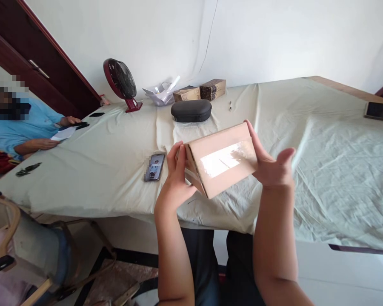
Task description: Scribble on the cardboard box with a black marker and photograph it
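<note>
A brown cardboard box [221,159] is held tilted above the cloth-covered table, with a shiny strip of clear tape on the side facing me. My left hand [175,180] grips its left end, fingers along the far edge and thumb beneath. Against the right end presses my right hand [271,163], its thumb sticking out away from the box. Some of the right fingers are hidden behind the cardboard. A smartphone [154,167] with a lit screen lies on the table left of my left hand. Behind the box sits a black zip case [191,111].
Along the wall stand a red fan [123,83], a plastic bag [162,94] and two patterned boxes [212,89]. A dark tablet [378,111] lies at far right. At left sits a person in a blue shirt [44,112], near a chair [35,242].
</note>
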